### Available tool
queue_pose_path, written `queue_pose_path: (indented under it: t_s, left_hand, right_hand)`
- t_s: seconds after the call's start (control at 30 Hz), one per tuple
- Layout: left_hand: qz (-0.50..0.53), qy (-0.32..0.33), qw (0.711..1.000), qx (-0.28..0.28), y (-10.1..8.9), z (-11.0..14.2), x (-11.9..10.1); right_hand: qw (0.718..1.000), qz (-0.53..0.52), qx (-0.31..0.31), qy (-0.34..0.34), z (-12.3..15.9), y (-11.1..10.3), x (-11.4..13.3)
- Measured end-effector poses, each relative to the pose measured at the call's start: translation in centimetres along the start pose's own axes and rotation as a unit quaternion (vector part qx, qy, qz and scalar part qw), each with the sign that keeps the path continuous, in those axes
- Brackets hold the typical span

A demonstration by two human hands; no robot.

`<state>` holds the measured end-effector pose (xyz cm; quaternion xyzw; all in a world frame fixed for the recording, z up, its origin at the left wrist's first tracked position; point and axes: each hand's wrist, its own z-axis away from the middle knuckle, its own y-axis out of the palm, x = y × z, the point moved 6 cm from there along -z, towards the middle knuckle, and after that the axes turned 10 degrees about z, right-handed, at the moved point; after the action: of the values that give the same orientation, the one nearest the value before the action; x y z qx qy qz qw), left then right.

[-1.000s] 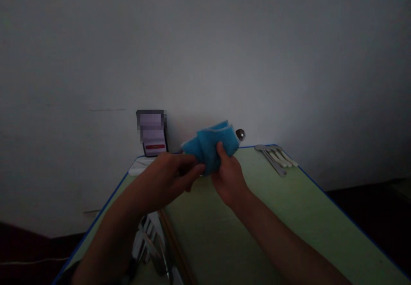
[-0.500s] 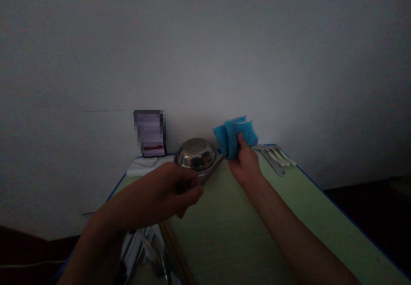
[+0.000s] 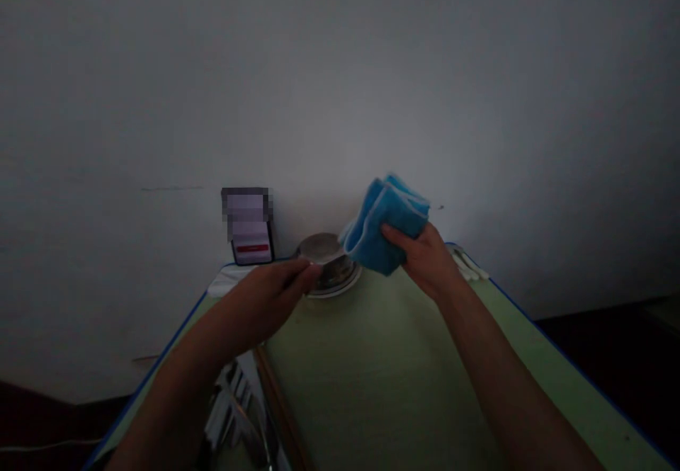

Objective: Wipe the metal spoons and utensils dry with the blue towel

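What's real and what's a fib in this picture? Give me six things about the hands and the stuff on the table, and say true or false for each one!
1. The right hand holds the blue cloth. True.
2. The phone stands upright near the wall. True.
3. The left hand is holding the phone. False: it pinches a thin utensil.
4. Brown sticks lie on the green table. True.
5. The table has a red edge. False: its edge is blue.
6. The blue cloth is spread out flat on the table. False: it is folded and held up.
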<state>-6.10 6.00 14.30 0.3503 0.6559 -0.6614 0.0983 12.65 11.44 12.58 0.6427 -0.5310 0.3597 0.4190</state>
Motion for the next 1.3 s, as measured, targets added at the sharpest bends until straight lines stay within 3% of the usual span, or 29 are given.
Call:
queue_pose_path:
  t_s: [0.13,0.23,0.33,0.43,0.53,0.7,0.8,0.9,1.03,1.3]
  left_hand:
    - [-0.073,-0.004,0.996,-0.049,-1.8,1.2,0.7]
    - [-0.090,-0.005,0.994,-0.054,-2.5,1.9,0.9]
    - [-0.081,0.012,0.996,-0.039,-2.6,2.2,0.4]
    - [-0.054,0.026,0.998,-0.028,-2.3,2.4,0.0]
    - [-0.045,0.034,0.997,-0.046,-2.1,2.5,-0.3]
    - [-0.064,0.034,0.991,-0.114,-2.7,2.5,-0.7]
    - [-0.074,0.033,0.988,-0.134,-3.1,2.5,-0.9]
    - [-0.076,0.032,0.988,-0.133,-3.1,2.6,-1.0]
    - [-0.061,0.044,0.991,-0.108,-2.5,2.5,-1.2]
    - [-0.055,0.064,0.993,-0.078,-1.8,2.0,-1.9]
  right_hand:
    - [0.975,0.186,0.121,-0.004,1.1,-0.9,1.2]
    - [0.941,0.271,0.201,0.013,2.1,-0.3,1.7]
    - [0.910,0.327,0.256,0.012,2.7,0.6,2.3]
    - [0.895,0.344,0.284,0.009,3.1,0.9,2.8]
    - [0.909,0.316,0.270,0.022,3.1,0.5,2.7]
    - [0.963,0.225,0.149,0.020,2.4,-0.3,2.7]
    - [0.973,0.205,0.103,-0.021,2.1,-0.2,3.1]
    - [0.970,0.215,0.110,-0.032,2.0,-0.1,3.1]
    - [0.951,0.266,0.157,0.006,2.1,-0.3,2.3]
    - [0.922,0.350,0.156,0.045,2.1,-1.1,1.8]
